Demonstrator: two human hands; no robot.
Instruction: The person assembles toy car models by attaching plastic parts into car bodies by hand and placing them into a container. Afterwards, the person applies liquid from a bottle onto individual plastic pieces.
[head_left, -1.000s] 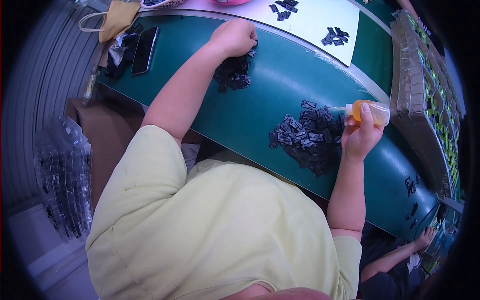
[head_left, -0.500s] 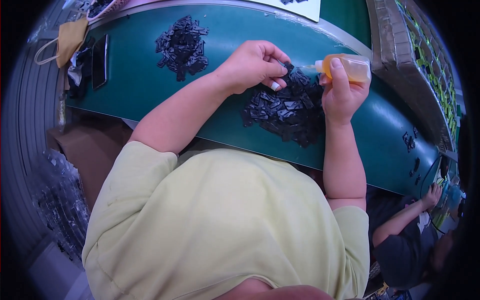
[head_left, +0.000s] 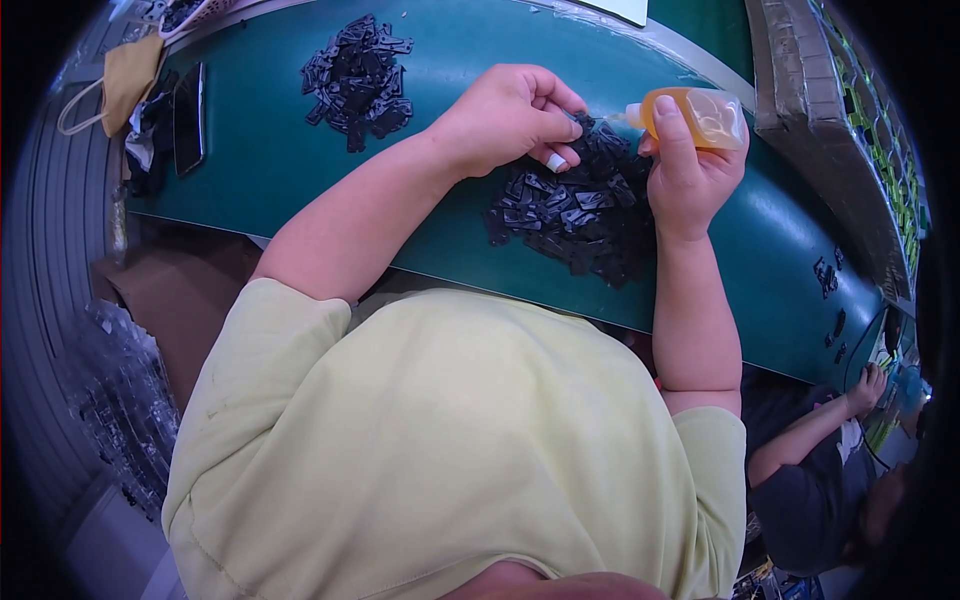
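Since the earlier frame, both hands are sitting lower, over the green table (head_left: 300,190) at upper centre. Left hand (head_left: 505,115) is pinching a small black part from the dark pile (head_left: 580,215); right hand (head_left: 690,170) is gripping a translucent orange squeeze bottle (head_left: 700,112), nozzle pointing left.

The left hand's fingers (head_left: 556,128) hide whichever small black part they pinch.
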